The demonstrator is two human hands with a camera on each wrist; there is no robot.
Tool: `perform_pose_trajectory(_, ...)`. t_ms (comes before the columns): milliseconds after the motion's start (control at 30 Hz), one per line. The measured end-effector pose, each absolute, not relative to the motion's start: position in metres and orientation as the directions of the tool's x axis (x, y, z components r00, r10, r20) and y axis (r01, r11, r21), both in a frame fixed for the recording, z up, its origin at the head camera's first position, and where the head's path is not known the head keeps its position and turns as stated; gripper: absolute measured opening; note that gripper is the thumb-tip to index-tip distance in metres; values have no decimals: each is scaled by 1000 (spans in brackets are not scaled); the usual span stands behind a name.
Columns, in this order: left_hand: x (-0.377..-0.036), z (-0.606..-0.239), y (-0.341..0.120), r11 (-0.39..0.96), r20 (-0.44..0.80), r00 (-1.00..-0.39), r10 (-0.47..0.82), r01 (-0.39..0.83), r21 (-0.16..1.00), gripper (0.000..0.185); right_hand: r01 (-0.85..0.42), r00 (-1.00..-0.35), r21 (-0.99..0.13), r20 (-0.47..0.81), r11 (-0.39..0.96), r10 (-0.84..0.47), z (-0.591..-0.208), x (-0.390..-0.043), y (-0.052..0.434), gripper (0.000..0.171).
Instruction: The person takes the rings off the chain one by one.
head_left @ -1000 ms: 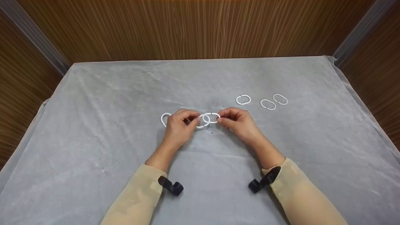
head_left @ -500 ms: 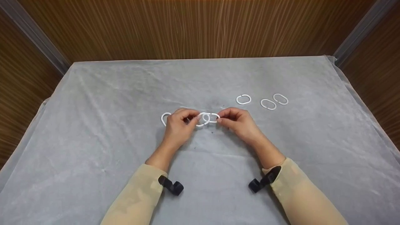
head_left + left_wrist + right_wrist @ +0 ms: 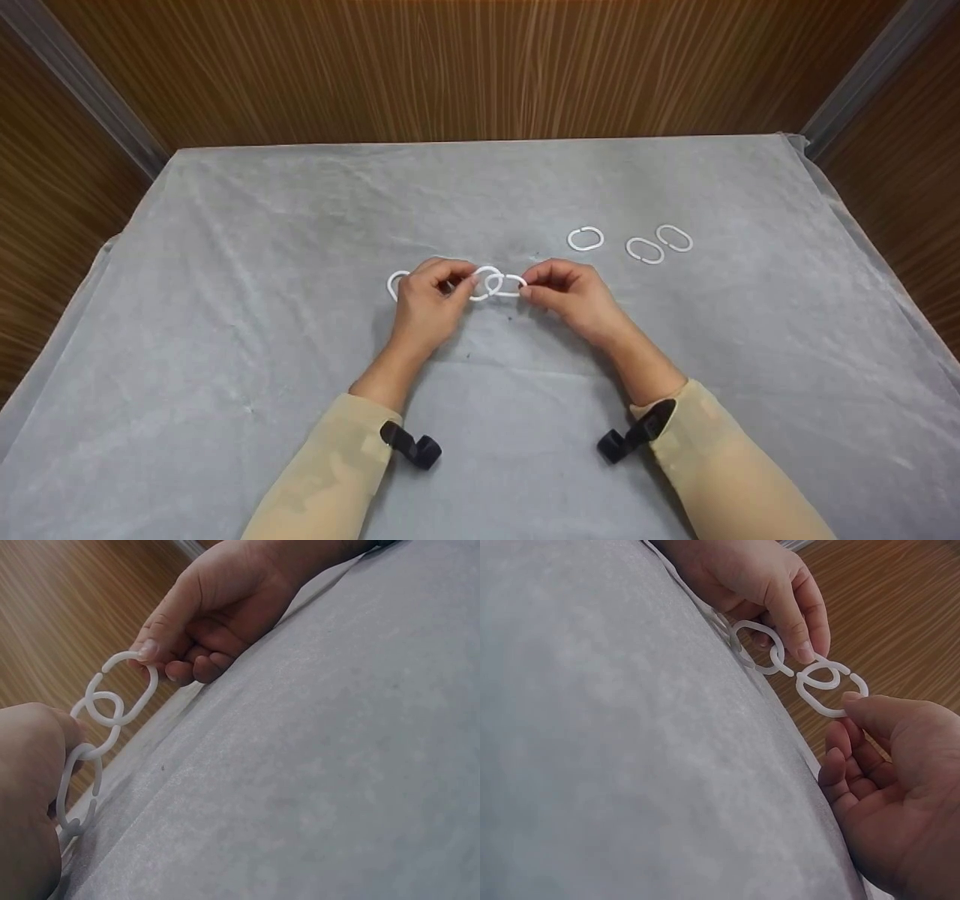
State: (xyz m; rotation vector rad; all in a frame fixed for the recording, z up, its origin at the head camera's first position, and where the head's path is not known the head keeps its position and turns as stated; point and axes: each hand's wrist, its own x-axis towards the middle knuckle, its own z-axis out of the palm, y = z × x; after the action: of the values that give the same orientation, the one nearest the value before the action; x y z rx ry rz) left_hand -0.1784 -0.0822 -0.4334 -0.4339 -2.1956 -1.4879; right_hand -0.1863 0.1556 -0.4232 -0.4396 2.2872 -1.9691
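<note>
Head view: left hand [image 3: 429, 304] and right hand [image 3: 574, 294] pinching a chain of white rings [image 3: 495, 284] just above the middle of the table [image 3: 225, 300]; three loose rings [image 3: 628, 244] lying toward the far right corner.

Left wrist view: right thumb and forefinger pinched on the end ring [image 3: 124, 694].

Right wrist view: left fingers [image 3: 799, 622] curled round the neighbouring ring [image 3: 761, 649], linked to the end ring.

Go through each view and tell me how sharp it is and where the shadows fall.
Head view: even light, sharp, faint shadows under both hands on the grey cloth. Left wrist view: left hand close and blurred, linked white rings fairly clear. Right wrist view: right hand soft, near cloth out of focus.
</note>
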Motion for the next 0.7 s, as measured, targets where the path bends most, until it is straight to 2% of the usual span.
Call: perform_pose_trajectory(700,-178,-434,-82,334,558,-830,14,530,779,4,-148,-941,-976,88,163,-325,-421,-184,155,16)
